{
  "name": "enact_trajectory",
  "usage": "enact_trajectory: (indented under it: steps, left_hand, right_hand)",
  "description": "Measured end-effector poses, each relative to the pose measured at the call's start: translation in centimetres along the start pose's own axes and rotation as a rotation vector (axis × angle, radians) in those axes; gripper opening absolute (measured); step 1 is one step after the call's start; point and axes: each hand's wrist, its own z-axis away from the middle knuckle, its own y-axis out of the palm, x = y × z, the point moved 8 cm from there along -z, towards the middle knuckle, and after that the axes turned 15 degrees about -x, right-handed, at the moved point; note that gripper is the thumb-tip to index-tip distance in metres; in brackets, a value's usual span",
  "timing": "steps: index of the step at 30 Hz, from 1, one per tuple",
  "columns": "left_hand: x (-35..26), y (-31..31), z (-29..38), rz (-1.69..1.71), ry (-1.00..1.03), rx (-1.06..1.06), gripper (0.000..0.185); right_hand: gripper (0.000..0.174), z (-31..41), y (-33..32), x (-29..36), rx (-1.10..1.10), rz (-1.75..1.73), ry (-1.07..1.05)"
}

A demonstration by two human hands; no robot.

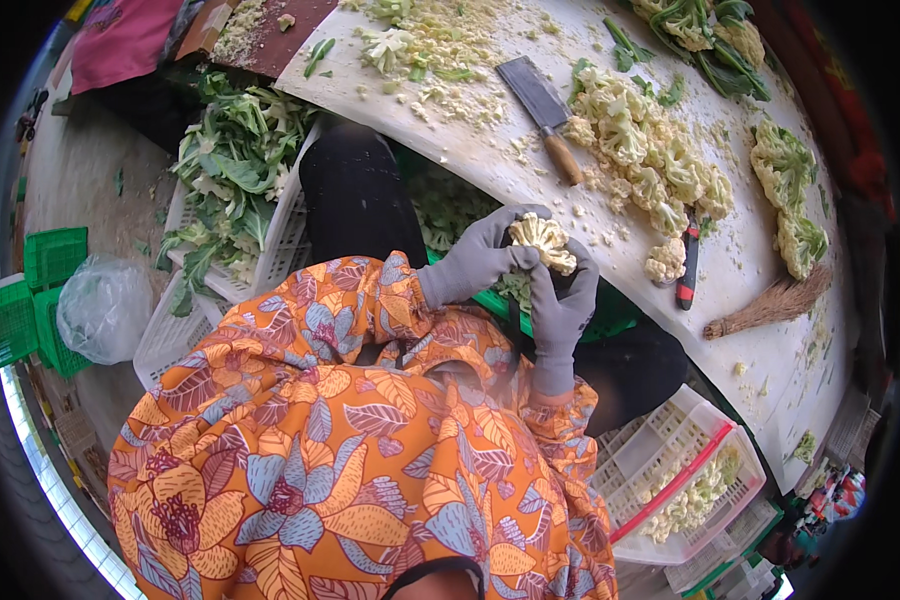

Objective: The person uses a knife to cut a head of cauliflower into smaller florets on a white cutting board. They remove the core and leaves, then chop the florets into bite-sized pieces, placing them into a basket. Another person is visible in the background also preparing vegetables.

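A pale cauliflower floret (pixel 541 238) is held between both hands above my lap, beside the near edge of the white table. My left hand (pixel 487 247), in a grey glove, grips it from the left. On its lower right side, my right hand (pixel 566 296) in a matching glove pinches it with thumb and fingers. Across the table lies a heap of cut cauliflower florets (pixel 645 150). Left of that heap rests a cleaver (pixel 540 97) with a wooden handle. A knife with a red and black handle (pixel 688 270) lies partly hidden under the florets.
A straw hand brush (pixel 769 304) lies at the table's right. White crates hold leaves (pixel 232 172) at left and florets (pixel 690 502) at lower right. Green baskets (pixel 54 259) and a clear plastic bag (pixel 105 311) stand on the floor. Someone's pink garment (pixel 124 41) shows upper left.
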Motion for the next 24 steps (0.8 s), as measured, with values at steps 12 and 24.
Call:
enact_trajectory:
  steps: [12,24]
  left_hand:
    - [-20.6,-19.7,4.2,-0.097,0.835,-0.707,0.040]
    - [-18.2,-9.7,1.5,-1.100,1.163,-0.636,0.039]
  right_hand:
    - [0.038,0.0,-0.9,-5.4,0.066,-0.022,0.396]
    - [0.041,-10.4,8.8,-2.0,0.072,1.048,-0.669]
